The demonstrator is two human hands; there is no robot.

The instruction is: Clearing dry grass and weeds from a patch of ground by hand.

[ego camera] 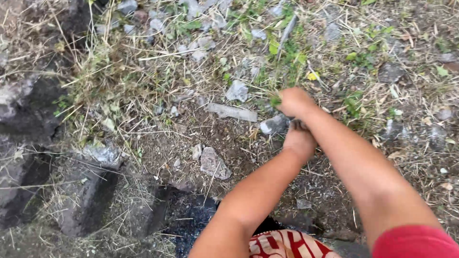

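Both hands are bunched together low over the dirt. The right hand (295, 102) grips a green weed tuft (275, 101), the left hand (300, 141) is fisted just behind it, next to a grey stone (274, 124)

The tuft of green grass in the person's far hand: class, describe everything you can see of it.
Only a little of the tuft of green grass shows: a few short, bright green blades sticking out at the left side of the closed right hand, which wraps the rest. It sits low over bare soil among dry straw and grey stones. The left hand lies just below that wrist. The frame is blurred, so whether the tuft is rooted or pulled free cannot be told.
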